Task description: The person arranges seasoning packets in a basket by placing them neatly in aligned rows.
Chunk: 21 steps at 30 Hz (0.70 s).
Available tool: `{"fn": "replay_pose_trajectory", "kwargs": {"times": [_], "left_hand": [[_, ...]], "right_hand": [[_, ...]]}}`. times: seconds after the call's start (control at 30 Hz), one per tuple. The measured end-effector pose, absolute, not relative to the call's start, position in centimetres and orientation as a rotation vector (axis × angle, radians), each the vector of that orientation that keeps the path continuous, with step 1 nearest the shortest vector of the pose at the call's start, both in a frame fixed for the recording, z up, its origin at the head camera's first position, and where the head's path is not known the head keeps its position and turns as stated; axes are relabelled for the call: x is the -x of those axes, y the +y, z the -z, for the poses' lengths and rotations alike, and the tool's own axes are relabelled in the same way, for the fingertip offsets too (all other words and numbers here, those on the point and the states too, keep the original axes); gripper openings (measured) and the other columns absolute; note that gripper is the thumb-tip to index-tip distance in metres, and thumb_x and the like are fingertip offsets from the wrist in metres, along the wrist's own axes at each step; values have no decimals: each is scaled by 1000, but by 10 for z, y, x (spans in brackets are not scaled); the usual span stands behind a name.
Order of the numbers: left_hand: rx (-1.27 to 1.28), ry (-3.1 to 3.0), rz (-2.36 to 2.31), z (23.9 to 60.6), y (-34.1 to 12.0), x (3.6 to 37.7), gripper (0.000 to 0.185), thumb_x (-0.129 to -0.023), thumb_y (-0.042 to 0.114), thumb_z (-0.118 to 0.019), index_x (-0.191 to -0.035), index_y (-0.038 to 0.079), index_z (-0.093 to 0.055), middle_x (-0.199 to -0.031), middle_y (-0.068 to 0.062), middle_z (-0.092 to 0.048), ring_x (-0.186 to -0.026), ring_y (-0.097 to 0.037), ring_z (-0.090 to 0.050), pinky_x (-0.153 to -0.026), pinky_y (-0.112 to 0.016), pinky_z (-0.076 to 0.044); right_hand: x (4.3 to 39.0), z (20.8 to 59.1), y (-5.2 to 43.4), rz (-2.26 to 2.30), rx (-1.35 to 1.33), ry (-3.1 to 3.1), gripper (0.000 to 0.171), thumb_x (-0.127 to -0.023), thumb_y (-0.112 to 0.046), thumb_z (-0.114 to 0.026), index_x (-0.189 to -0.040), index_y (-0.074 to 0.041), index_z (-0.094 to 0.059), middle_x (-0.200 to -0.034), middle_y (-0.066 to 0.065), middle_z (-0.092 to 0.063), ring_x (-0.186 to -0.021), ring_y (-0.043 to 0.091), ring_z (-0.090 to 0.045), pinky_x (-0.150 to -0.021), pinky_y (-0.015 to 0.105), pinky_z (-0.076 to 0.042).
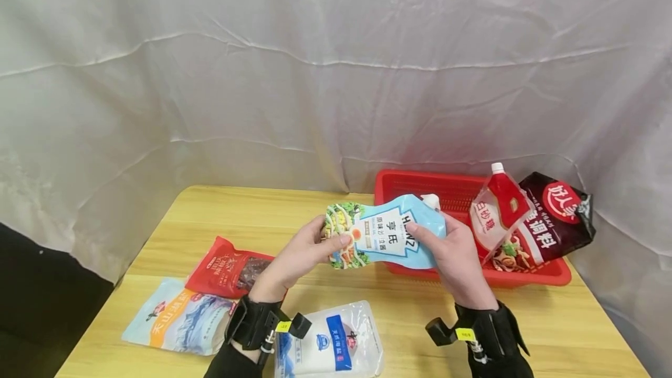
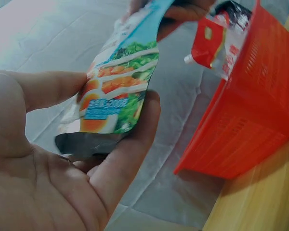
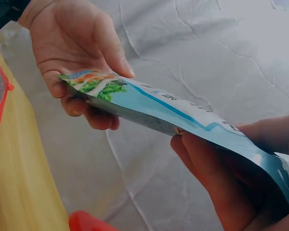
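**Blue sauce pouch held up between both hands**

Blue and glossy, the Heinz spout pouch (image 1: 385,237) hung in the air above the wooden table (image 1: 551,314), lying nearly level with its white cap (image 1: 431,201) pointing toward two o'clock. The left hand (image 1: 299,258) pinched the salad-printed bottom end, thumb on the front face and fingers curled behind; the left wrist view showed that same thumb (image 2: 43,89) pressed against the print. The right hand (image 1: 457,255) gripped the spout end, thumb laid across the label and fingers wrapped underneath, which the right wrist view confirmed with the fingers (image 3: 207,168) cupped below the pouch.

Just behind the pouch, toward one o'clock, sat the red basket (image 1: 415,182). Inside it leaned a red-and-white spout pouch (image 1: 496,209) and, at its three o'clock, a dark maroon seasoning bag (image 1: 559,220), the two touching.

Down at eight o'clock from the hands, a red snack packet (image 1: 226,270) lay flat on the table, overlapping a pale blue bag (image 1: 175,319). At six o'clock, between the two black wristbands, lay a white bag with a blue label (image 1: 336,343). White cloth (image 1: 315,74) draped the whole background.
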<state>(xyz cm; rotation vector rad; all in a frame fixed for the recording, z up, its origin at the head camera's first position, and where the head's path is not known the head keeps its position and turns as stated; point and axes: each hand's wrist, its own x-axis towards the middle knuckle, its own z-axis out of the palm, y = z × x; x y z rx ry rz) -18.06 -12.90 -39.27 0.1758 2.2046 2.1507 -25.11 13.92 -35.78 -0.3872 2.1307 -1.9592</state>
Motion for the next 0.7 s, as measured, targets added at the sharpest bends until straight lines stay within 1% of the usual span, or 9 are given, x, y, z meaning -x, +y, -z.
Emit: {"fn": "replay_pose_trajectory", "kwargs": {"times": [0.07,0.17,0.27,0.33,0.43,0.5,0.6,0.7], "left_hand": [[-153,2223,-2144,394,-127,180,55,-103,24,-67,-148,1,-46,-125,-19,-67,-100,-22,-72,-86,-38,-61],[-119,2258,-2132,395,-125,179,60,-103,22,-68,-151,-2,-42,-135,-22,-59,-106,-28,-71,-90,-46,-61],[-93,2354,-2071,394,-122,178,61,-102,21,-69,-151,-3,-42,-141,-23,-56,-110,-32,-69,-90,-48,-60],[-73,2459,-1984,392,-119,177,61,-101,24,-70,-150,-1,-44,-142,-20,-56,-114,-32,-67,-89,-44,-61],[-62,2611,-1827,387,-114,177,59,-99,28,-71,-148,3,-48,-144,-14,-57,-117,-28,-65,-87,-39,-60],[-68,2721,-1692,382,-110,178,58,-99,30,-71,-147,6,-50,-144,-10,-57,-117,-24,-64,-87,-37,-59],[-127,2881,-1484,376,-102,181,55,-99,29,-72,-146,7,-52,-143,-8,-57,-115,-21,-63,-87,-37,-57],[-221,3031,-1251,371,-95,186,55,-98,29,-72,-145,7,-54,-141,-7,-57,-113,-19,-62,-88,-37,-56]], "right_hand": [[250,355,142,1974,380,2143,61,-95,-32,-78,-143,-1,-55,-113,-6,-77,-99,16,-77,-84,32,-61],[251,349,147,1993,415,2152,59,-97,-28,-76,-144,0,-54,-111,-7,-77,-96,15,-77,-83,31,-61],[255,342,153,1979,452,2216,58,-98,-27,-75,-145,1,-54,-108,-11,-77,-94,11,-77,-80,29,-61],[258,338,159,1955,473,2284,58,-99,-29,-74,-145,1,-55,-107,-13,-76,-93,9,-77,-79,27,-61],[263,331,166,1940,480,2358,60,-98,-30,-74,-145,2,-55,-107,-13,-76,-90,9,-77,-77,27,-61],[266,327,171,1936,478,2390,62,-98,-31,-74,-146,2,-54,-108,-13,-75,-91,8,-77,-77,27,-61],[271,321,178,1903,468,2457,64,-98,-33,-74,-148,0,-53,-109,-14,-74,-90,7,-76,-77,26,-61],[275,315,183,1797,473,2584,63,-99,-38,-71,-148,-2,-54,-109,-13,-73,-88,4,-75,-76,23,-60]]}}
